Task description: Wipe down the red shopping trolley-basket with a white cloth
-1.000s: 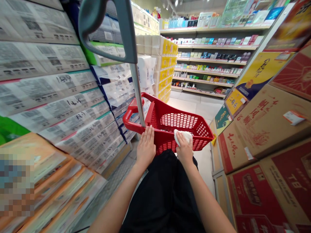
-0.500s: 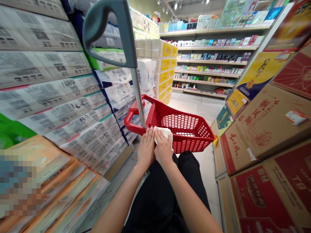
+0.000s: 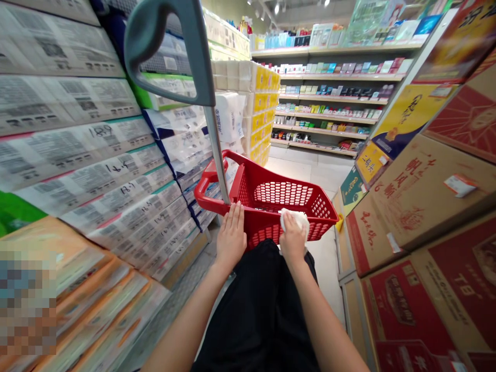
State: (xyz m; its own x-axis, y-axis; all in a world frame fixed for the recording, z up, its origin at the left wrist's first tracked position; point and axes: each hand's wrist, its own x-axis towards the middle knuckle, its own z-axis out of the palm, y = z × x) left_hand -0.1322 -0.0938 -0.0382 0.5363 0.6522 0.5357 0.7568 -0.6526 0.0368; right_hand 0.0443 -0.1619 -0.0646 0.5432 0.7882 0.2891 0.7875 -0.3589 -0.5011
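In front of my knees is a red plastic shopping basket [image 3: 267, 174] with perforated walls. A metal pole with a grey loop handle [image 3: 202, 62] rises from its left end. My left hand [image 3: 231, 238] lies flat against the near rim beside the foot of the pole, its fingers stretched out. My right hand [image 3: 293, 243] presses a white cloth [image 3: 304, 222] to the same rim, farther right. The fingers curl over the cloth, and part of it is hidden beneath the palm. Only the upper basket interior shows; nothing can be made out inside it.
Stacks of wrapped paper packs [image 3: 58, 98] wall the left side. Cartons [image 3: 422, 191] are piled close on the right. Shelves with small boxed goods [image 3: 329, 72] stand across the aisle end, beyond pale floor tiles [image 3: 298, 163]. Orange packs [image 3: 96, 289] lie at lower left.
My right hand has slid the white cloth rightward along the near rim, away from my left hand. The left hand stays beside the pole. The view has shifted slightly.
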